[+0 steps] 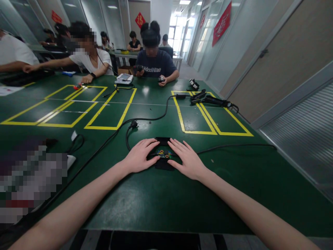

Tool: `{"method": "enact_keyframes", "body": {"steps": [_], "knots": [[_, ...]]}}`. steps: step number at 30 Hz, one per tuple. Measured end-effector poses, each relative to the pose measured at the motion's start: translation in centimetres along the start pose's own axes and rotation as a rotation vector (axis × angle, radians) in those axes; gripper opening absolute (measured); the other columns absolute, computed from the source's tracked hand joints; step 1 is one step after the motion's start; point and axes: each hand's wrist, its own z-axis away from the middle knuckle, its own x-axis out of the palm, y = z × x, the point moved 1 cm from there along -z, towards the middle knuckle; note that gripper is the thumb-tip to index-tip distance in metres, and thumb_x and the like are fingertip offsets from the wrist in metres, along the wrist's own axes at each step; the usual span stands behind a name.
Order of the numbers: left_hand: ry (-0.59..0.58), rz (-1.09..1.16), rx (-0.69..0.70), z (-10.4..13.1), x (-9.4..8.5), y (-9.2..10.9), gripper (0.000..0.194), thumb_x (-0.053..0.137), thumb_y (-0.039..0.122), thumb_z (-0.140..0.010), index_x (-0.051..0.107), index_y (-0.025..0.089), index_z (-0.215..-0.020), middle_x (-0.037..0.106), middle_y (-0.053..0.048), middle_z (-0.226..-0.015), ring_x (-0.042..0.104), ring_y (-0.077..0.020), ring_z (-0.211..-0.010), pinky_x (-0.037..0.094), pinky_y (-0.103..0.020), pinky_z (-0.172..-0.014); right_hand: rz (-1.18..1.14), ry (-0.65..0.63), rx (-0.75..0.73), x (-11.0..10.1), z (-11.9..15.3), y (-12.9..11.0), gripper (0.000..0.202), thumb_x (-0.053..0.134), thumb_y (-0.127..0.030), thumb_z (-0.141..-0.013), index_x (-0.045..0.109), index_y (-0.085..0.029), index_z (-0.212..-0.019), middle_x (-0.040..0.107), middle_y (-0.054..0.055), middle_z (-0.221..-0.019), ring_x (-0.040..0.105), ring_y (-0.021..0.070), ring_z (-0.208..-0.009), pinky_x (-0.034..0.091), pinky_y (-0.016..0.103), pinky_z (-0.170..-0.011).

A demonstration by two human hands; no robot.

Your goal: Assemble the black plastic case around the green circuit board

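Note:
An opened black case, apparently a power adapter, lies on the green table in front of me, with a green circuit board (163, 152) showing in its middle. One black casing part (163, 140) is on the far side of the board and another black casing part (164, 165) on the near side. From the left, my left hand (140, 155) reaches the case with thumb and fingers spread at its edges. My right hand (188, 159) mirrors it on the right, fingers stretched out. Both hands look open, fingertips at the casing; the undersides of the fingers are hidden.
A black plug (133, 125) with its cord lies beyond my left hand. A long black cable (166, 110) crosses the green table (145, 208). Another cord (234, 146) runs right. Yellow tape (200, 132) marks rectangles. A person (153, 66) sits opposite, holding a small dark object (161, 79).

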Motion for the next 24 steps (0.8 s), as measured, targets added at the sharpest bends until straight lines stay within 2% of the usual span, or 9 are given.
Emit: {"method": "enact_keyframes", "body": {"steps": [5,9,15,20,24], "knots": [[0.047,0.044,0.000,-0.2,-0.3,0.0,0.036,0.060,0.032,-0.098,0.064,0.020,-0.132,0.070,-0.013,-0.132,0.065,-0.0291,-0.124,0.053,-0.049,-0.111,-0.100,0.072,-0.096,-1.1,0.1,1.3,0.069,0.059,-0.040,-0.102,0.036,-0.025,-0.165,0.055,0.012,-0.157,0.048,0.0312,-0.149,0.044,0.059,-0.121],[0.062,0.083,0.001,-0.2,-0.6,0.2,0.036,0.062,0.029,-0.097,0.063,0.022,-0.132,0.072,-0.010,-0.126,0.068,-0.0270,-0.118,0.057,-0.045,-0.103,-0.129,0.066,-0.154,-1.6,0.1,1.7,0.067,0.061,-0.034,-0.101,0.039,-0.026,-0.163,0.057,0.011,-0.155,0.052,0.0304,-0.146,0.049,0.055,-0.117],[0.056,0.093,0.008,0.1,-0.6,0.1,0.041,0.059,0.036,-0.100,0.060,0.022,-0.139,0.069,-0.012,-0.135,0.068,-0.0269,-0.123,0.056,-0.044,-0.108,-0.088,0.068,-0.131,-1.1,0.1,1.8,0.062,0.061,-0.040,-0.101,0.046,-0.021,-0.159,0.052,0.012,-0.159,0.050,0.0308,-0.148,0.045,0.057,-0.120],[0.024,0.080,0.032,0.1,-0.4,0.1,0.044,0.063,0.034,-0.098,0.060,0.021,-0.140,0.068,-0.013,-0.138,0.066,-0.0281,-0.127,0.055,-0.046,-0.111,-0.073,0.038,-0.085,-0.8,0.1,1.7,0.071,0.063,-0.043,-0.100,0.038,-0.024,-0.163,0.044,0.012,-0.165,0.044,0.0311,-0.152,0.040,0.060,-0.123],[0.023,0.048,-0.002,0.0,-0.1,-0.1,0.046,0.063,0.036,-0.098,0.060,0.020,-0.141,0.064,-0.014,-0.145,0.063,-0.0301,-0.133,0.050,-0.052,-0.116,-0.059,0.017,-0.074,-0.6,0.2,1.6,0.076,0.063,-0.045,-0.100,0.032,-0.026,-0.166,0.040,0.011,-0.167,0.037,0.0319,-0.155,0.036,0.061,-0.125]]}}
